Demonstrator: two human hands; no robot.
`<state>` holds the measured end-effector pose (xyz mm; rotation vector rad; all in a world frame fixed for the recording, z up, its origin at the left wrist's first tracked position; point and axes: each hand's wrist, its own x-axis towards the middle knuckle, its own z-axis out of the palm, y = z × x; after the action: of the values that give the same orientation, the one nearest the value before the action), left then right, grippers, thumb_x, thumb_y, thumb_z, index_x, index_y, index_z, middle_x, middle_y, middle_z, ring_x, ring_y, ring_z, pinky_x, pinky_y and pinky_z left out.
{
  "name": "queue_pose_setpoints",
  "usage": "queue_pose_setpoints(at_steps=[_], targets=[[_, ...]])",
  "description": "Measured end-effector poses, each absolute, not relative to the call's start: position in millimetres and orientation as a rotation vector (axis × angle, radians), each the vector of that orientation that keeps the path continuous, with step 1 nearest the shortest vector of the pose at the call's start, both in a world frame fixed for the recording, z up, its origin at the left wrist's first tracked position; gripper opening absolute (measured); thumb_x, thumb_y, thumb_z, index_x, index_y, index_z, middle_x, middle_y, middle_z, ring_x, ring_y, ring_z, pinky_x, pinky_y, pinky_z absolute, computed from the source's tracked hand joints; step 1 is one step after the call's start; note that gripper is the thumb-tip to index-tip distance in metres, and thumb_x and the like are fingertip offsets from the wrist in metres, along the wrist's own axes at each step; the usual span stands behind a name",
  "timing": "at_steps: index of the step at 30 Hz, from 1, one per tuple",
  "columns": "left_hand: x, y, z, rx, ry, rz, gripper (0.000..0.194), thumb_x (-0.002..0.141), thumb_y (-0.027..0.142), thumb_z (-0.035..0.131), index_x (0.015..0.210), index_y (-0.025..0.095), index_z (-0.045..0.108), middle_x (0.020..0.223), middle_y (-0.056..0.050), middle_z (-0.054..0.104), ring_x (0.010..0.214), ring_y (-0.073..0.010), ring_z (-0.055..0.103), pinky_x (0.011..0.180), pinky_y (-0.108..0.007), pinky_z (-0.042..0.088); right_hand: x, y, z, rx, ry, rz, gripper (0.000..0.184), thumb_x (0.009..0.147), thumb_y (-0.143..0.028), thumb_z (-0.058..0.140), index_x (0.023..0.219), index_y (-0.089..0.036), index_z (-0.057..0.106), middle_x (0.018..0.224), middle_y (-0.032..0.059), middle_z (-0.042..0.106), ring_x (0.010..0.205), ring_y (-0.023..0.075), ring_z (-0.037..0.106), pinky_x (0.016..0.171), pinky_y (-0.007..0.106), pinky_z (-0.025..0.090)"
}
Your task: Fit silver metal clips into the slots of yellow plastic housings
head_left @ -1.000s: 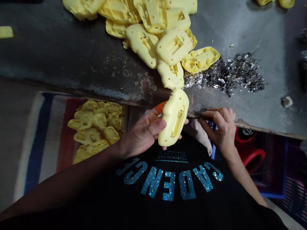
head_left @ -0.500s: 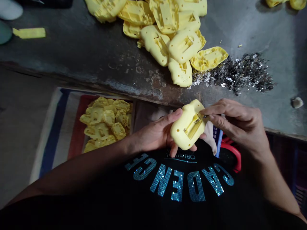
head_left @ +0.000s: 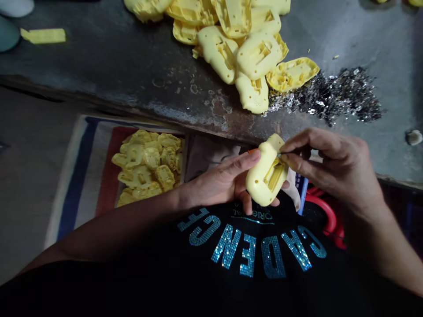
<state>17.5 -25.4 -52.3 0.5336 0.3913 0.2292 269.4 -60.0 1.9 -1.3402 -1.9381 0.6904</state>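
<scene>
My left hand (head_left: 233, 176) is closed round a yellow plastic shell (head_left: 257, 185) with a rectangular battery slot in its face, held tilted in front of my chest. Thumb on one side, the fingers pass underneath it. My right hand (head_left: 333, 163) pinches at the upper end of the slot; a tiny dark metal piece (head_left: 279, 155) shows at the fingertips, mostly hidden. On the bench beyond lies a heap of small shiny metal pieces (head_left: 346, 97). Beside it is a pile of similar yellow shells (head_left: 259, 55), some face up, some showing their hollow inside.
The bench edge (head_left: 185, 123) runs just beyond my hands. Lower left, a box of yellow shells (head_left: 145, 167) stands by a striped sheet (head_left: 76, 185). A yellow strip (head_left: 44, 36) lies at the bench's far left. Red handles (head_left: 325, 211) and a blue basket (head_left: 302, 193) sit below the right side.
The shell has turned slightly in my left hand, its slot tilting more to the right. My right fingertips have stayed at the slot's upper end. The whole view has shifted a little.
</scene>
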Motion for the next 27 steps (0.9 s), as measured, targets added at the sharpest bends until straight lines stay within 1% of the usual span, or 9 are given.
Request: queue_pose_setpoints(at_steps=[3, 6, 8, 13, 17, 23, 25, 27], targets=[[18.7, -27.1, -51.6, 0.566, 0.406, 0.249, 0.083, 0.101, 0.077, 0.076, 0.168, 0.031, 0.059, 0.133, -0.016, 0.086, 0.095, -0.0290, 0.089, 0.055, -0.023, 0.063, 265.8, -63.4, 5.2, -1.371, -1.977, 0.637, 0.006, 0.105, -0.027, 0.080, 0.101, -0.032, 0.080, 0.093, -0.0031, 0.085, 0.077, 0.0191, 0.078, 0.071, 0.034, 0.061], [19.3, -29.1, -51.3, 0.593, 0.422, 0.260, 0.085, 0.102, 0.075, 0.076, 0.174, 0.036, 0.052, 0.137, -0.014, 0.085, 0.094, -0.0295, 0.089, 0.052, -0.022, 0.059, 262.1, -66.1, 7.5, -1.405, -2.043, 0.552, 0.008, 0.105, -0.025, 0.078, 0.102, -0.032, 0.078, 0.092, -0.0030, 0.084, 0.075, 0.0188, 0.077, 0.067, 0.033, 0.058], [19.3, -30.3, -52.2, 0.605, 0.441, 0.276, 0.086, 0.103, 0.074, 0.077, 0.175, 0.038, 0.049, 0.140, -0.014, 0.084, 0.094, -0.0296, 0.089, 0.050, -0.020, 0.057, 260.5, -66.9, 8.1, -1.418, -2.091, 0.488, 0.010, 0.105, -0.021, 0.076, 0.102, -0.031, 0.076, 0.092, -0.0025, 0.083, 0.075, 0.0185, 0.077, 0.065, 0.032, 0.056], [18.4, -31.5, -59.0, 0.589, 0.416, 0.309, 0.083, 0.105, 0.071, 0.077, 0.175, 0.036, 0.049, 0.143, -0.014, 0.082, 0.095, -0.0301, 0.089, 0.051, -0.020, 0.060, 257.9, -65.9, 8.3, -1.406, -2.177, 0.435, 0.014, 0.104, -0.015, 0.070, 0.102, -0.029, 0.071, 0.092, -0.0013, 0.082, 0.074, 0.0173, 0.076, 0.065, 0.030, 0.054], [17.2, -31.1, -63.1, 0.573, 0.374, 0.312, 0.089, 0.106, 0.072, 0.075, 0.179, 0.034, 0.042, 0.145, -0.015, 0.082, 0.099, -0.0303, 0.090, 0.052, -0.019, 0.062, 255.8, -63.3, 8.9, -1.414, -2.181, 0.436, 0.017, 0.102, -0.011, 0.067, 0.100, -0.028, 0.069, 0.086, -0.0037, 0.079, 0.071, 0.0152, 0.074, 0.066, 0.028, 0.053], [17.1, -31.9, -65.1, 0.580, 0.380, 0.333, 0.089, 0.106, 0.070, 0.076, 0.180, 0.036, 0.040, 0.152, -0.015, 0.079, 0.100, -0.0317, 0.090, 0.053, -0.020, 0.064, 251.5, -63.1, 7.0, -1.454, -2.238, 0.335, 0.011, 0.105, -0.018, 0.068, 0.098, -0.027, 0.069, 0.085, -0.0030, 0.080, 0.069, 0.0149, 0.073, 0.060, 0.027, 0.048], [17.3, -31.6, -66.8, 0.556, 0.378, 0.341, 0.090, 0.107, 0.069, 0.076, 0.181, 0.034, 0.039, 0.152, -0.016, 0.079, 0.101, -0.0318, 0.090, 0.054, -0.021, 0.065, 249.8, -67.1, 5.9, -1.472, -2.204, 0.294, 0.010, 0.107, -0.020, 0.071, 0.099, -0.027, 0.069, 0.083, -0.0036, 0.079, 0.067, 0.0143, 0.073, 0.059, 0.027, 0.047], [17.4, -30.4, -69.1, 0.512, 0.353, 0.330, 0.094, 0.105, 0.071, 0.077, 0.180, 0.029, 0.039, 0.149, -0.019, 0.079, 0.098, -0.0313, 0.090, 0.054, -0.022, 0.066, 248.5, -73.2, 4.2, -1.494, -2.141, 0.224, 0.009, 0.107, -0.020, 0.074, 0.102, -0.027, 0.071, 0.083, -0.0049, 0.080, 0.066, 0.0133, 0.073, 0.059, 0.027, 0.048]])
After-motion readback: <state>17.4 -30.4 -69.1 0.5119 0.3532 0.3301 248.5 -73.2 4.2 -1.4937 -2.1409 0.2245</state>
